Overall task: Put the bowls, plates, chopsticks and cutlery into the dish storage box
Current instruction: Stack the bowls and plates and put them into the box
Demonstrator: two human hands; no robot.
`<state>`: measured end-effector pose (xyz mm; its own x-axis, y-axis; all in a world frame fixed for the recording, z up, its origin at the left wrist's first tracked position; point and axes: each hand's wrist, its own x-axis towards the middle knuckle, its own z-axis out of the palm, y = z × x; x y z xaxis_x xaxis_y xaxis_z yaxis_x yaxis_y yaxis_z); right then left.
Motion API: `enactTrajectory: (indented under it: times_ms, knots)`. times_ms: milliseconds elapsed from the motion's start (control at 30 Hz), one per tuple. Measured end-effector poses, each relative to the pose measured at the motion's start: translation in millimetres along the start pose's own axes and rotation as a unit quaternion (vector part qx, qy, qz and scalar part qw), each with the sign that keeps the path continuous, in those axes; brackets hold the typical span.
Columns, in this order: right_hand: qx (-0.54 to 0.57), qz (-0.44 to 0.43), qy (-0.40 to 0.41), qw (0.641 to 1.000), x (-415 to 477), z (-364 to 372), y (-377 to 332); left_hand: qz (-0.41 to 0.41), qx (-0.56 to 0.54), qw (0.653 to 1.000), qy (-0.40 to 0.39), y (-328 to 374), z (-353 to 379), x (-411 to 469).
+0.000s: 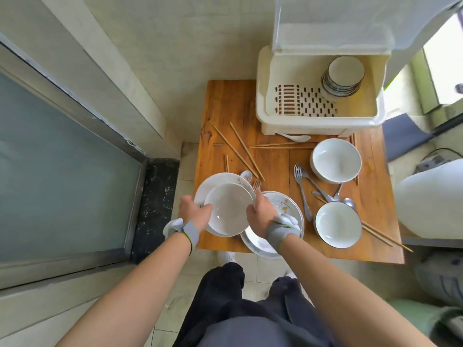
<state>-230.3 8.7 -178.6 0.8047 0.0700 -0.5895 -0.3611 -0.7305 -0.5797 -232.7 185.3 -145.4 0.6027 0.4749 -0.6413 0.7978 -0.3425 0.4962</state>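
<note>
The left hand (194,209) clamps its grip on one rim of the deep white ceramic bowl (229,209) and the right hand (260,212) on the opposite rim, likely to keep it level over the wooden tabletop (275,166). The cream plastic dish storage box (265,96) stands open, well apart to the right.

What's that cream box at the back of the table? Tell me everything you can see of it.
The dish storage box looks like cream plastic: a deep rectangular tub with rounded corners and a thick rim. Its cloudy, see-through lid is raised open at the back. The floor is a drain grid of dark slots, ridged on the left. A stack of small bowls sits inside at the right rear. The box stands upright at the far end of the wooden table, and a white spoon lies just by its front base.
</note>
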Motion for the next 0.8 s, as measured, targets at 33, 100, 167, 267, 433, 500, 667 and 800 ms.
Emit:
enactTrajectory:
  times_ms: [33,100,167,267,433,500,667,800]
  knots:
    - [-0.012,0.013,0.005,1.0,-4,-9,8,0.0,0.011,1.0,-0.018,3,10,-1]
    - [-0.025,0.024,0.012,0.999,-8,-18,22,0.001,0.027,0.999,-0.045,-1,28,4]
    - [-0.029,0.043,0.03,0.998,-15,-32,48,0.002,0.035,0.996,-0.077,9,50,-16]
    - [-0.03,0.084,0.023,0.996,-20,-40,79,0.005,0.038,0.993,-0.109,15,73,-38]
    - [-0.038,0.119,-0.003,0.992,-22,-40,112,0.01,0.07,0.989,-0.132,6,105,-42]
    - [-0.036,0.121,-0.008,0.992,-22,-38,119,0.016,0.087,0.988,-0.13,2,113,-41]
    - [-0.054,0.112,-0.004,0.992,-23,-34,121,0.018,0.117,0.986,-0.12,5,123,-40]
    - [-0.065,0.12,-0.002,0.991,-22,-33,123,0.026,0.138,0.983,-0.115,3,128,-38]
